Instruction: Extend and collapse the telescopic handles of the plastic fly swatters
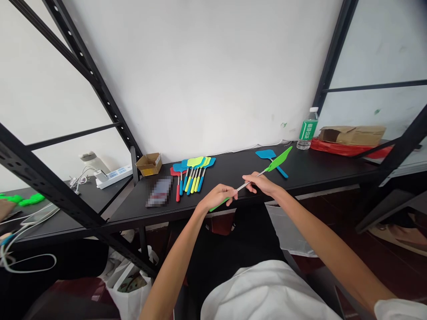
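Note:
Both my hands are on a green fly swatter (279, 159) with a thin metal shaft, tilted up to the right above the table's front edge. My left hand (220, 196) is closed around its green handle. Further up, the fingers of my right hand (259, 183) pinch the metal shaft below the flat head. Behind the green head, a blue fly swatter (266, 154) lies on the black table (230, 166). To the left lies a row of several blue and yellow-green fly swatters (195, 162), their heads overlapping, with a red fly swatter (178, 192) at its left end.
A small open cardboard box (149, 164) and a blurred flat item (159, 192) are left of the row. At the back right stand a water bottle (308, 129) and a cardboard box (353, 134) on red plastic. Black shelf posts (96, 89) rise on both sides.

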